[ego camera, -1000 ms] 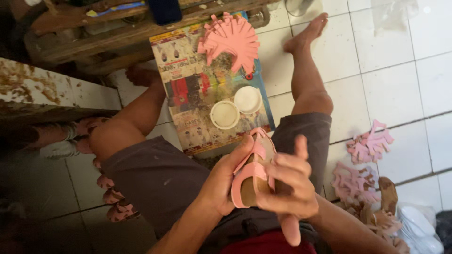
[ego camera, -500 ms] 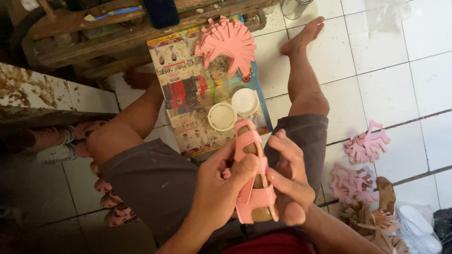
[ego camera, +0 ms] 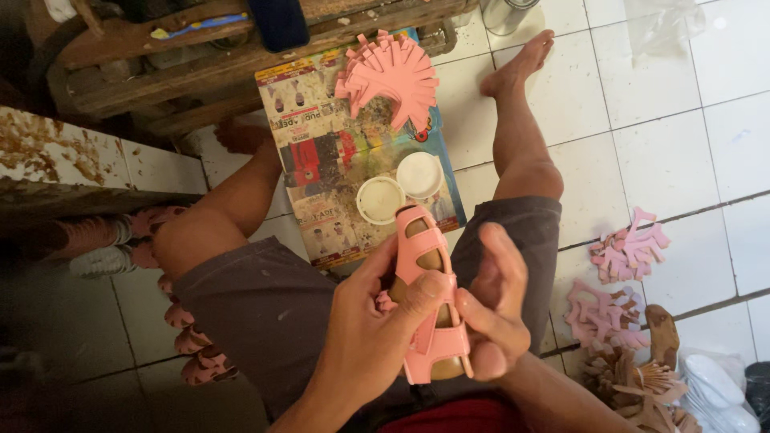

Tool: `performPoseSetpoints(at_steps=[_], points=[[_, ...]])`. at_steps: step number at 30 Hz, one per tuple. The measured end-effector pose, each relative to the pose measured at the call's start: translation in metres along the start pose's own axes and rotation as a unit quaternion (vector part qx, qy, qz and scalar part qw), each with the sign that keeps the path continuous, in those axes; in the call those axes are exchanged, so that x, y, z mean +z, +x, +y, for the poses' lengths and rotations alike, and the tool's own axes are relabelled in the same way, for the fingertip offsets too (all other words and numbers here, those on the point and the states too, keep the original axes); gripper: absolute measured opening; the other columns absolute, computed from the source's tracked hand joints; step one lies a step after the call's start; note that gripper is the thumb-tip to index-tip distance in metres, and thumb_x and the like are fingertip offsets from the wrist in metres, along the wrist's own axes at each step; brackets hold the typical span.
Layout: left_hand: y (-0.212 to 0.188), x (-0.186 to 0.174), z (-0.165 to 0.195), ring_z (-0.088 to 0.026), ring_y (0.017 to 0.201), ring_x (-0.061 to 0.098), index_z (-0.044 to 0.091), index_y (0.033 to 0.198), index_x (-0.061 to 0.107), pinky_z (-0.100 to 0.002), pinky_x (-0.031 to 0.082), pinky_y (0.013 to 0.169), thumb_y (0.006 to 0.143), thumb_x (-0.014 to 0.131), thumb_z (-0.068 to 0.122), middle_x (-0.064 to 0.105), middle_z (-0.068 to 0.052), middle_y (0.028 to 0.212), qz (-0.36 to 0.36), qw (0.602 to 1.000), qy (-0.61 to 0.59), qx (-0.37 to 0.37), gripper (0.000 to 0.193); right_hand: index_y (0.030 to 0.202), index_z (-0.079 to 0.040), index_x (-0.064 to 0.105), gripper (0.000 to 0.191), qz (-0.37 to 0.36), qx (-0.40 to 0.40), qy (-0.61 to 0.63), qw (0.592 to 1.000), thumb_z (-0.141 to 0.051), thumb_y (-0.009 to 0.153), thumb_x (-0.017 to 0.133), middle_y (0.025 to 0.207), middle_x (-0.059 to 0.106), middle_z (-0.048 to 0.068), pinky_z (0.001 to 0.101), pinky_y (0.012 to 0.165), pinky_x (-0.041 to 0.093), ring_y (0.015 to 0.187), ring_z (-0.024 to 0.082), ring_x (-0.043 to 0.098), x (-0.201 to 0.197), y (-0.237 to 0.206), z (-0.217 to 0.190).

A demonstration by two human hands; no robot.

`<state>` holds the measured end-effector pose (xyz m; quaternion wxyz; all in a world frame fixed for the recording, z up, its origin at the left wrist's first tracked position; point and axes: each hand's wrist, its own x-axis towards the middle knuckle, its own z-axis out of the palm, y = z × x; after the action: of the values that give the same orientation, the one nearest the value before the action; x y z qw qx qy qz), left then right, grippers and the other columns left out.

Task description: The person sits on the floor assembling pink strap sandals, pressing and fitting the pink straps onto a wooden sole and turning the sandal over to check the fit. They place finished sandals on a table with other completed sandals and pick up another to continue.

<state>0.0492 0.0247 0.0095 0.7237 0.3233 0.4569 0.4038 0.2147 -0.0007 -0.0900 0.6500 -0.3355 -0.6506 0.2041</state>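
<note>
I hold a small pink sandal upper on a brown last (ego camera: pixel 429 297) over my lap, toe pointing away from me. My left hand (ego camera: pixel 369 337) grips it from the left, thumb pressed on the pink straps. My right hand (ego camera: pixel 493 313) clasps it from the right, fingers curled around its heel end. On the floor ahead lies a printed colourful sheet (ego camera: pixel 321 160) carrying a fan of pink cut pieces (ego camera: pixel 393 76), a round white tub (ego camera: pixel 380 200) and its white lid (ego camera: pixel 419 175).
My bare legs stretch out on white floor tiles (ego camera: pixel 666 160). Piles of pink strap pieces (ego camera: pixel 626 248) and brown soles (ego camera: pixel 642 377) lie to the right. A wooden bench (ego camera: pixel 200 48) stands ahead, a rusty white ledge (ego camera: pixel 56 160) at left, finished pink shoes (ego camera: pixel 192 345) below it.
The sandal has turned from lying on its side to strap-side up, and both hands have shifted their grip around it, thumbs now on top.
</note>
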Motion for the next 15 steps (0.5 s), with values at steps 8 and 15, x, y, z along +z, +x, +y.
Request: performPoseSetpoints(at_steps=[8,15], points=[[0.004,0.003,-0.002,-0.006,0.090,0.064,0.000,0.131,0.062,-0.023,0.057,0.075,0.093,0.072,0.028,0.070,-0.003,0.106,-0.012,0.999,-0.049,-0.003,0.049,0.109,-0.002,0.072,0.072,0.015,-0.085,-0.085,0.993,-0.058,0.109,0.026,0.134,0.058,0.031,0.0627,0.126,0.035,0.135,0.042,0.055,-0.007,0.012,0.005],[-0.005,0.007,-0.001,-0.005,0.093,0.062,-0.002,0.143,0.058,-0.023,0.053,0.077,0.093,0.072,0.029,0.070,-0.003,0.109,-0.016,0.999,0.012,-0.029,0.061,0.128,-0.003,0.064,0.071,-0.019,-0.001,-0.007,1.000,-0.060,0.110,0.027,0.147,0.046,0.036,0.0642,0.128,0.028,0.146,0.049,0.043,-0.010,0.006,-0.004]])
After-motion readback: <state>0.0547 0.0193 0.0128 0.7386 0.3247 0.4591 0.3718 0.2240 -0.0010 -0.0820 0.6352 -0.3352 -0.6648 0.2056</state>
